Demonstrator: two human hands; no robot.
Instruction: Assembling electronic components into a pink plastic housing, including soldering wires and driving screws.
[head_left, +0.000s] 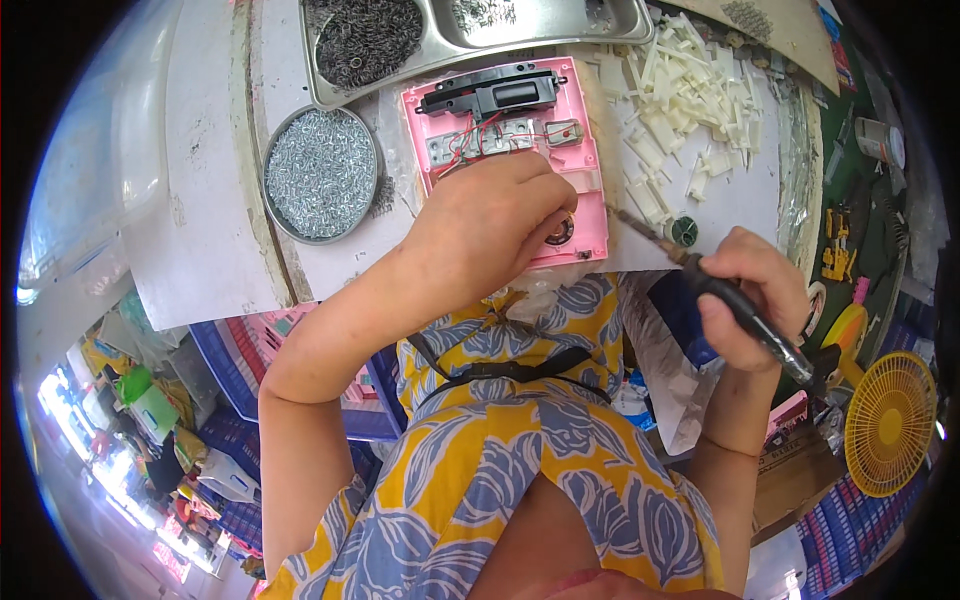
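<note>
A pink plastic casing [592, 110] lies open on the table in front of me, with a black plastic part [515, 95], metal plates and thin red wires inside it. My left hand [505, 205] reaches over the lower half of the casing, its fingers bent and pressed together. Whatever they pinch is hidden beneath them. Just beside the fingertips shows a round dark part [561, 231]. In my right hand [755, 295] is a black-handled soldering iron [735, 305], its thin metal tip pointing at the right edge of the casing. A small green round thing [684, 231] sits near the tip.
To the left stands a round metal dish [320, 175] of small silver pieces. A metal tray [440, 45] with dark springs lies at the back. White plastic parts [690, 95] are heaped at the back right. A yellow fan [890, 425] is at the lower right.
</note>
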